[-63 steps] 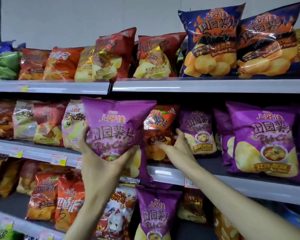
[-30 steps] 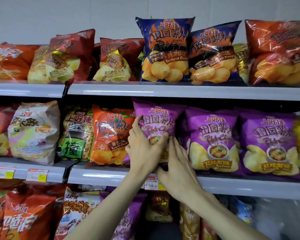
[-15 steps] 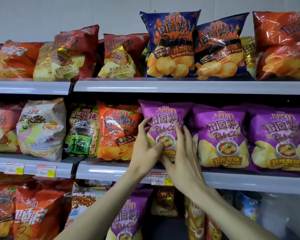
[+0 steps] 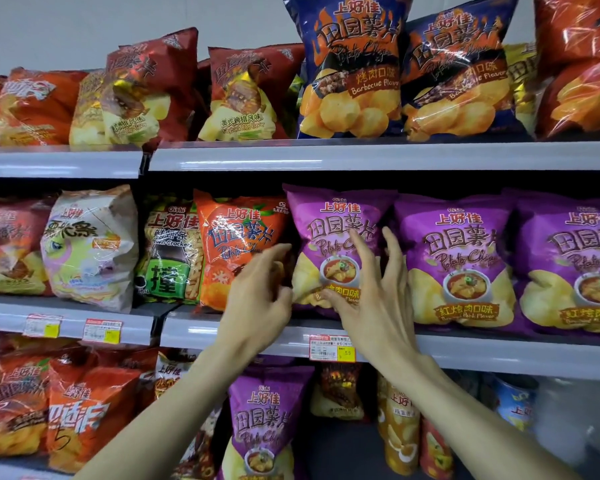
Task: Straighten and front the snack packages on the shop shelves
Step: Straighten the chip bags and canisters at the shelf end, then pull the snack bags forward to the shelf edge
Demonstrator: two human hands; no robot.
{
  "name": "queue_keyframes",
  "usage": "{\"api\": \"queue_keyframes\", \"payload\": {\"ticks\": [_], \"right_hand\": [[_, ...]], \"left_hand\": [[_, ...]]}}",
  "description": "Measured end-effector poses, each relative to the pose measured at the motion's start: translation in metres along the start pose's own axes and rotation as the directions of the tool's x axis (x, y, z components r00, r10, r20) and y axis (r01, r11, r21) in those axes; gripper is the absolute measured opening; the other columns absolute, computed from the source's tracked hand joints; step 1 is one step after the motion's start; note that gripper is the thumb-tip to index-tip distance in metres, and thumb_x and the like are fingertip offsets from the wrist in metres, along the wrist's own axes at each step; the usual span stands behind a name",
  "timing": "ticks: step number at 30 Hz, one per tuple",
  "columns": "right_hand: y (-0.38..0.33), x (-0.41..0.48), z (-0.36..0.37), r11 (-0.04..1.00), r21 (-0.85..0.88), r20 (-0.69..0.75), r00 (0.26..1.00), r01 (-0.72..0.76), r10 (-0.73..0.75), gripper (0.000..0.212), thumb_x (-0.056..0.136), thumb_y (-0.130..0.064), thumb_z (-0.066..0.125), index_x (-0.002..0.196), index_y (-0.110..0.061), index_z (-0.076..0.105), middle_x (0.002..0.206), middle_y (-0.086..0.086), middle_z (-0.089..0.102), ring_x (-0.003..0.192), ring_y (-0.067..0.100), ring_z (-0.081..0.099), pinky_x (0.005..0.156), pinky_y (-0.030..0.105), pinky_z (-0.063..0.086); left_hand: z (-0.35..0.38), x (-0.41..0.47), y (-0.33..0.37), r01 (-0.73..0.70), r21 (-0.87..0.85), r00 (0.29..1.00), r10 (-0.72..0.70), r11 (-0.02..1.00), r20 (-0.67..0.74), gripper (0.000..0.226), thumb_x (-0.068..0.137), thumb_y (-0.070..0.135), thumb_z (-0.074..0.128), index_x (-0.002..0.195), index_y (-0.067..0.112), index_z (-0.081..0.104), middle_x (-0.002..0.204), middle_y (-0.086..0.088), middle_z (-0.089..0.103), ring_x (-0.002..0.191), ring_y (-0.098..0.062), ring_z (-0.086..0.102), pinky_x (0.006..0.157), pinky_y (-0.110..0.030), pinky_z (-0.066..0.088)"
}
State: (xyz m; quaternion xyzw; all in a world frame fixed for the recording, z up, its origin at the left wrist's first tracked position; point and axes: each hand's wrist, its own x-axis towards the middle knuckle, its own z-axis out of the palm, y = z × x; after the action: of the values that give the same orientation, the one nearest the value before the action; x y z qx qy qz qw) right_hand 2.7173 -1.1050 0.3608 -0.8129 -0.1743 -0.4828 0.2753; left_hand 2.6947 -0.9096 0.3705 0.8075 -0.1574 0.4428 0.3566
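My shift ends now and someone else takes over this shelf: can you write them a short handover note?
Left hand: fingers curled at the left edge of the purple chip bag; a grip cannot be confirmed.
Right hand: open, fingers spread over that bag's front.
Done: the bag stands upright, label forward, on the middle shelf, in line with two matching bags to its right.
To do: the beige bag leans; the red bags on the top shelf tilt.

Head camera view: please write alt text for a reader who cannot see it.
Two hands work on a purple chip bag standing on the middle shelf: the right hand, fingers spread, touches its front, the left hand is at its left edge. More snack bags stand all around it.
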Motion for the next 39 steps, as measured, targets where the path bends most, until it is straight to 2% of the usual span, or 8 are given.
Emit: {"api": "queue_keyframes", "payload": {"ticks": [3, 6, 9, 15, 22, 26, 33, 39], "right_hand": [[0.000, 0.000, -0.003, 0.999, 0.003, 0.032, 0.999, 0.035, -0.035, 0.104, 0.080, -0.052, 0.084, 0.159, -0.058, 0.017, 0.173, -0.002, -0.009, 0.156, 0.034, 0.020, 0.119, 0.063, 0.034], [-0.006, 0.005, -0.005, 0.995, -0.028, 0.075, 0.993, 0.093, -0.091, 0.101, 0.073, -0.061, 0.084, 0.155, -0.064, 0.025, 0.173, -0.002, -0.012, 0.160, 0.032, 0.009, 0.121, 0.058, 0.023], [-0.011, 0.011, -0.004, 0.989, -0.022, 0.066, 0.987, 0.147, -0.145, 0.098, 0.070, -0.063, 0.085, 0.153, -0.063, 0.032, 0.174, -0.003, -0.011, 0.161, 0.029, 0.003, 0.117, 0.058, 0.030], [-0.006, 0.014, -0.005, 0.988, -0.081, 0.079, 0.989, 0.130, -0.124, 0.102, 0.069, -0.069, 0.082, 0.154, -0.064, 0.025, 0.172, -0.001, -0.004, 0.158, 0.032, 0.013, 0.108, 0.059, 0.042], [0.005, 0.013, 0.001, 0.988, -0.080, 0.159, 0.980, 0.133, -0.119, 0.096, 0.076, -0.068, 0.075, 0.156, -0.058, 0.022, 0.172, -0.003, -0.008, 0.153, 0.033, 0.021, 0.098, 0.059, 0.050], [0.013, 0.008, -0.004, 0.977, -0.105, 0.207, 0.965, 0.186, -0.162, 0.089, 0.085, -0.065, 0.068, 0.158, -0.056, 0.018, 0.173, -0.001, -0.009, 0.154, 0.034, 0.020, 0.103, 0.058, 0.046], [-0.004, 0.007, -0.006, 0.938, -0.112, 0.191, 0.934, 0.327, -0.302, 0.071, 0.090, -0.053, 0.057, 0.155, -0.027, 0.045, 0.170, 0.004, 0.024, 0.156, 0.034, 0.020, 0.119, 0.055, 0.030], [-0.045, 0.008, 0.012, 0.915, -0.030, 0.252, 0.889, 0.402, -0.382, 0.065, 0.094, -0.052, 0.053, 0.151, -0.020, 0.051, 0.167, 0.003, 0.033, 0.159, 0.023, 0.016, 0.123, 0.046, 0.028]], "left_hand": [[-0.011, 0.002, -0.001, 0.052, 0.311, 0.962, 0.036, 0.949, -0.269, 0.067, 0.086, 0.030, 0.068, 0.150, 0.032, 0.049, 0.149, -0.005, 0.051, 0.136, -0.034, 0.044, 0.111, -0.053, 0.039], [-0.002, 0.009, -0.011, 0.304, 0.356, 0.944, -0.230, 0.884, -0.236, 0.090, 0.085, 0.058, 0.073, 0.159, 0.052, 0.023, 0.172, -0.009, 0.011, 0.155, -0.041, 0.015, 0.119, -0.064, 0.021], [0.005, 0.012, -0.021, 0.286, 0.424, 0.955, -0.219, 0.859, -0.200, 0.108, 0.075, 0.070, 0.074, 0.160, 0.057, 0.010, 0.175, -0.007, -0.005, 0.155, -0.048, 0.012, 0.117, -0.069, 0.023], [-0.005, 0.015, -0.034, 0.265, 0.348, 0.955, -0.195, 0.899, -0.223, 0.115, 0.070, 0.055, 0.088, 0.160, 0.046, 0.017, 0.172, -0.010, 0.002, 0.149, -0.050, 0.030, 0.112, -0.066, 0.039], [-0.023, 0.015, -0.050, 0.215, 0.179, 0.970, -0.189, 0.960, -0.152, 0.116, 0.061, 0.056, 0.084, 0.158, 0.046, 0.021, 0.168, -0.007, 0.014, 0.158, -0.030, 0.021, 0.126, -0.051, 0.029], [-0.024, 0.010, -0.045, 0.207, 0.176, 0.972, -0.182, 0.962, -0.152, 0.109, 0.064, 0.052, 0.081, 0.157, 0.045, 0.025, 0.166, -0.005, 0.017, 0.158, -0.028, 0.022, 0.125, -0.050, 0.030], [-0.025, 0.012, -0.037, 0.208, 0.156, 0.978, -0.200, 0.966, -0.063, 0.099, 0.066, 0.057, 0.071, 0.155, 0.050, 0.028, 0.169, 0.003, 0.012, 0.159, -0.023, 0.019, 0.125, -0.048, 0.029], [-0.038, 0.003, -0.044, 0.147, 0.273, 0.982, -0.175, 0.951, 0.079, 0.093, 0.088, 0.063, 0.060, 0.162, 0.056, 0.004, 0.176, 0.003, -0.012, 0.163, -0.024, 0.000, 0.128, -0.048, 0.018]]}}
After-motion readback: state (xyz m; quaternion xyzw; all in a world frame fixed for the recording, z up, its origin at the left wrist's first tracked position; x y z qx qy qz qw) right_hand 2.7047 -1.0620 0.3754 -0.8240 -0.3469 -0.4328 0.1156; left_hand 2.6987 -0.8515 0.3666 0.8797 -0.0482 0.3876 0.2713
